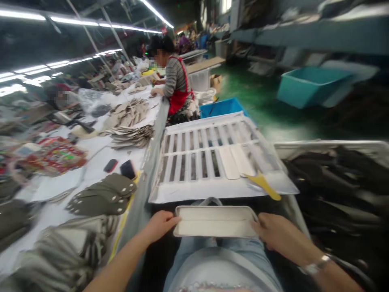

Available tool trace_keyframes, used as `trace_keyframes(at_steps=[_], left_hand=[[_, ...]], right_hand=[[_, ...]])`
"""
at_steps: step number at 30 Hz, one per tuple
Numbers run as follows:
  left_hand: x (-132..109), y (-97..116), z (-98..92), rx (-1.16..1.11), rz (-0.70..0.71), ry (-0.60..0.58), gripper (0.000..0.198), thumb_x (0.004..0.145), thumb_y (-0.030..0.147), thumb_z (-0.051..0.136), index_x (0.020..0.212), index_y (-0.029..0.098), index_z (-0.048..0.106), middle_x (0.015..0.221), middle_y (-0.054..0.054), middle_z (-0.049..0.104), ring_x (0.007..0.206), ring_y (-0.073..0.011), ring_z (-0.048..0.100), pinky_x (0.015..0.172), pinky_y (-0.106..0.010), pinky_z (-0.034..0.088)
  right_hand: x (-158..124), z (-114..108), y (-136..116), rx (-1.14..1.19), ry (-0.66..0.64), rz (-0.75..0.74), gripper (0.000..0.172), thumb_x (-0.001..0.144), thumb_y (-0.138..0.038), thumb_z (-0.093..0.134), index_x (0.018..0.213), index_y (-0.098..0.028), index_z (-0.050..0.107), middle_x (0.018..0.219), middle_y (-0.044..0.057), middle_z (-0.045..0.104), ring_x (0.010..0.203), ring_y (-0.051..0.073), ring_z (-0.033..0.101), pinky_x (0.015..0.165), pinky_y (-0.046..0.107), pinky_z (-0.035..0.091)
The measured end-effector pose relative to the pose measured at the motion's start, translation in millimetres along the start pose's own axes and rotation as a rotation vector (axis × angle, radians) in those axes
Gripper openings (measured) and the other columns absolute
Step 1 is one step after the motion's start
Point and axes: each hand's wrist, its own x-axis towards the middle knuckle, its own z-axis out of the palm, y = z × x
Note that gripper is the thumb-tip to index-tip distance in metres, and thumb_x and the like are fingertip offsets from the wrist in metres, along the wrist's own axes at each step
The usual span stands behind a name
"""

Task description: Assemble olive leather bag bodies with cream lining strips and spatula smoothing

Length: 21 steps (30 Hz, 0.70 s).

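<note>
Now both my hands hold a flat pale panel over my lap.
Beyond it the white slatted tray [194, 190] lies just past the table [91, 150] edge; the pale panel [214, 222] runs crosswise, my left hand [159, 225] and right hand [279, 237] each in a closed grip, pinching its short ends, equally near.

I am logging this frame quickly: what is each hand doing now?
Left hand: closed on the left end of the pale flat piece.
Right hand: closed on its right end.
</note>
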Motion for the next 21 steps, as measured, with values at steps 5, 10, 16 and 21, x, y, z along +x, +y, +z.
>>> trace_keyframes(at_steps=[5,10,16,21], left_hand=[[-7,63,27.6,0.466,0.31,0.212,0.024,0.086,0.034,0.041,0.088,0.018,0.059,0.09,-0.006,0.062,0.086,-0.0195,0.056,0.077,-0.03,0.041],[3,124,88.6,0.52,0.708,-0.073,0.06,0.078,0.038,0.056,0.134,0.022,0.038,0.145,-0.006,0.031,0.111,-0.0261,0.05,0.092,-0.038,0.044],[17,129,101.5,0.603,0.68,-0.163,0.06,0.078,0.035,0.055,0.134,0.019,0.04,0.144,-0.007,0.033,0.101,-0.0273,0.055,0.082,-0.04,0.049],[16,128,97.2,0.585,0.685,-0.152,0.06,0.078,0.037,0.056,0.133,0.018,0.041,0.144,-0.007,0.034,0.1,-0.0276,0.055,0.082,-0.041,0.049]], right_hand=[[-13,-8,-16,-0.06,-0.006,0.14,0.035,0.09,-0.028,0.033,0.062,-0.015,0.051,0.063,0.009,0.064,0.052,0.014,0.06,0.052,0.023,0.038],[-14,0,-23,-0.24,0.073,0.169,0.03,0.087,-0.021,0.035,0.076,-0.011,0.06,0.078,0.017,0.066,0.074,0.025,0.065,0.062,0.03,0.042],[-2,3,-22,-0.21,0.075,0.118,0.023,0.082,-0.02,0.04,0.067,-0.012,0.057,0.071,0.016,0.066,0.07,0.026,0.064,0.059,0.032,0.041],[0,4,-15,0.004,0.061,0.109,0.024,0.083,-0.022,0.039,0.061,-0.016,0.043,0.062,0.011,0.063,0.057,0.019,0.062,0.051,0.027,0.041]])
